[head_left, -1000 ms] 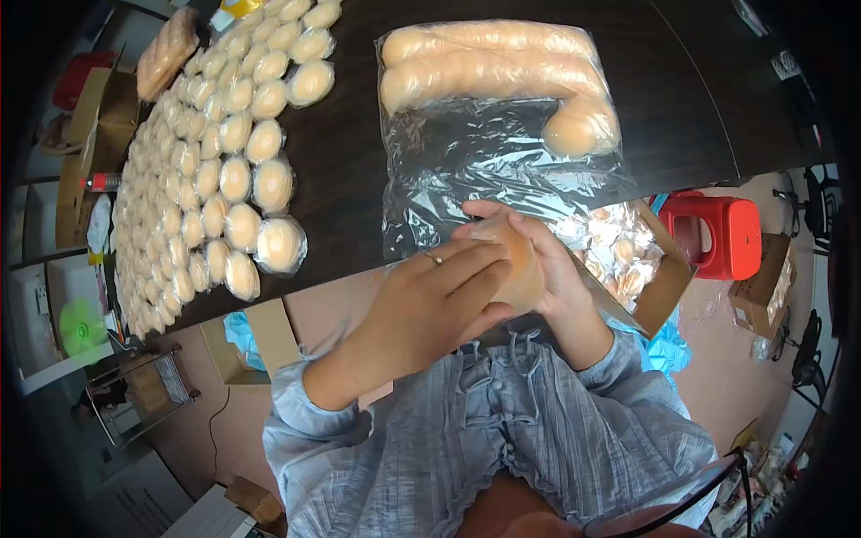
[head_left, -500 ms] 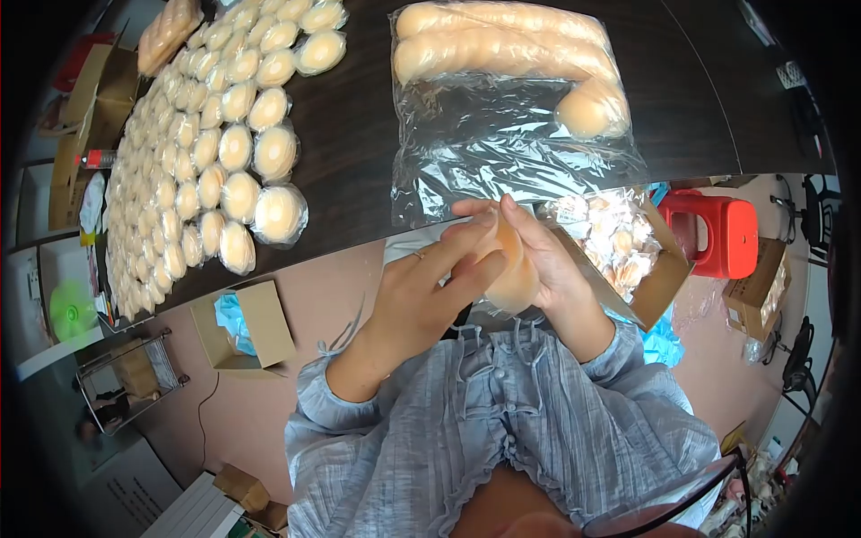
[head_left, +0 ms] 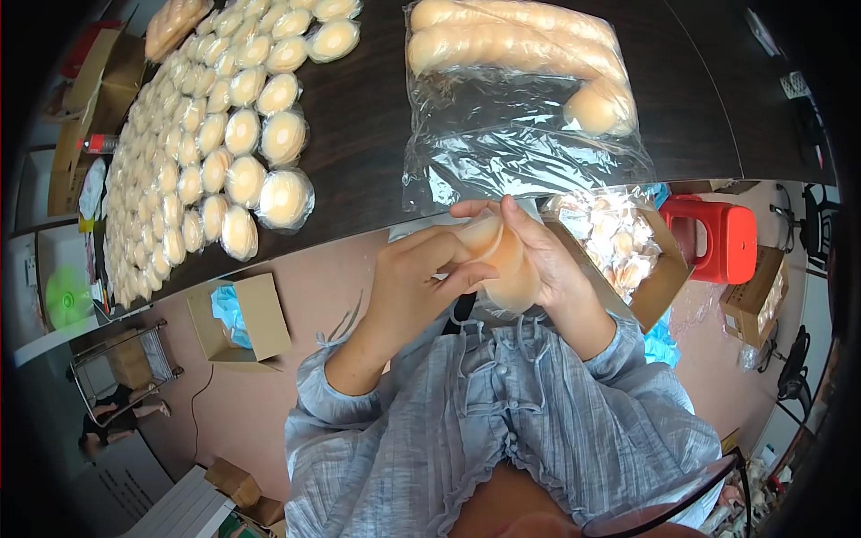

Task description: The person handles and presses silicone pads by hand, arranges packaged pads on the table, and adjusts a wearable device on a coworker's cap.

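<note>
In front of my body, just past the table's edge, my right hand (head_left: 549, 255) cradles a few thin, beige, dome-shaped pads (head_left: 513, 280), fanned partly apart. From the other side, my left hand (head_left: 414, 269) pinches the rim of one pad between thumb and fingers. Beyond both hands lies a clear plastic bag (head_left: 489, 170) on the dark table, holding two long rows of nested beige pads (head_left: 516, 49) and one separate pad group (head_left: 599, 108) near its right side. Many round, film-wrapped pads (head_left: 285, 199) cover the table at the left.
Below the table at right stands a cardboard box (head_left: 668, 291) full of wrapped pieces, beside a red plastic stool (head_left: 722, 240). An open carton (head_left: 269, 318) with blue film sits on the floor at left, near a metal cart (head_left: 117, 368). Another person (head_left: 121, 417) is partly visible there.
My left fingers have drawn back slightly to the left, parting one pad's edge from the others. The view has shifted slightly, and more of the person at far left shows.
</note>
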A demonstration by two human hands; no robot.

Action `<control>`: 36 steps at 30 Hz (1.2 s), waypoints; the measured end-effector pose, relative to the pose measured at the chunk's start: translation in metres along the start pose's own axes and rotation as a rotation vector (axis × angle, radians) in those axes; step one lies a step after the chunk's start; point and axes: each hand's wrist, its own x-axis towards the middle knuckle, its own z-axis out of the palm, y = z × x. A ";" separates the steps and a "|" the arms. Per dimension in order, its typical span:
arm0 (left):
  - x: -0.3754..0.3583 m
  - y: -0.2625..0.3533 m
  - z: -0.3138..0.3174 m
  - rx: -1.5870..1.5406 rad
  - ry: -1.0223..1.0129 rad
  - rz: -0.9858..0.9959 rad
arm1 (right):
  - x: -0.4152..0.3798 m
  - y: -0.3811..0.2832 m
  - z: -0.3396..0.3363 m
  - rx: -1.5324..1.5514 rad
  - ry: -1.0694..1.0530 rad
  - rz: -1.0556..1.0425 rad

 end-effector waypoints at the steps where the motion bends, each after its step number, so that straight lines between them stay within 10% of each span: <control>1: 0.000 -0.002 0.000 -0.033 0.014 0.010 | -0.001 -0.001 0.000 0.014 -0.008 0.008; 14: -0.004 0.013 0.011 0.351 0.142 0.297 | 0.005 0.005 -0.006 0.005 0.037 -0.004; 22: -0.010 -0.002 0.007 0.212 0.062 0.075 | -0.004 0.006 -0.011 0.055 0.081 0.054; 25: -0.004 -0.008 0.020 0.317 0.229 0.361 | -0.001 0.004 -0.008 0.075 -0.002 0.099; 27: -0.006 0.013 0.006 -0.066 -0.053 -0.180 | -0.002 0.005 -0.001 -0.013 0.069 0.071; 29: -0.006 -0.018 0.020 0.406 0.201 0.442 | 0.004 0.006 -0.014 -0.021 -0.109 0.071; 31: -0.010 -0.010 0.019 0.544 0.195 0.421 | 0.004 0.012 -0.008 -0.121 0.159 0.009; 36: -0.008 -0.009 0.020 0.685 0.360 0.444 | 0.009 0.006 -0.023 -0.215 0.006 -0.011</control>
